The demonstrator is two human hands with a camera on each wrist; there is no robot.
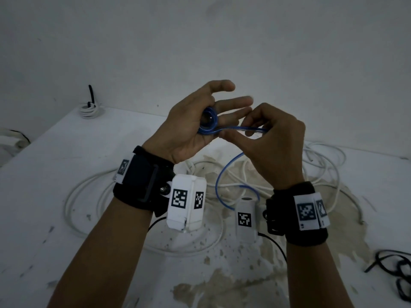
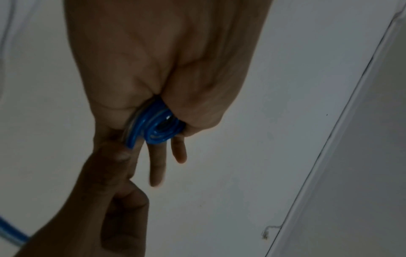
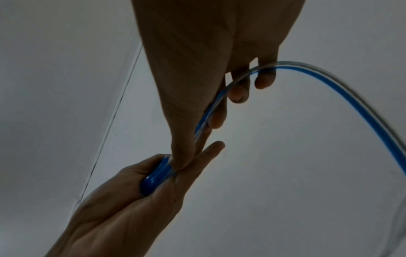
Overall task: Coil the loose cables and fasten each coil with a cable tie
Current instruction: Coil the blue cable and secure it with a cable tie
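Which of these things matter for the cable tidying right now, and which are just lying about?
In use now:
- blue cable, part-wound into a small coil in the left hand
- right hand, pinching the blue cable's loose run

Lying about:
- loose white cables on the table
- tied white coil at the far corner
- black cable ties

Glossy translucent blue plastic cable (image 1: 231, 129); matt, stained white table (image 1: 66, 252).

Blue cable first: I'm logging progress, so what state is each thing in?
Blue translucent cable: partly coiled, tail hanging loose.
Left hand: thumb pins the coil, fingers straight.
Right hand: pinches the cable.
White cables: loose on the table.
White coil: tied.
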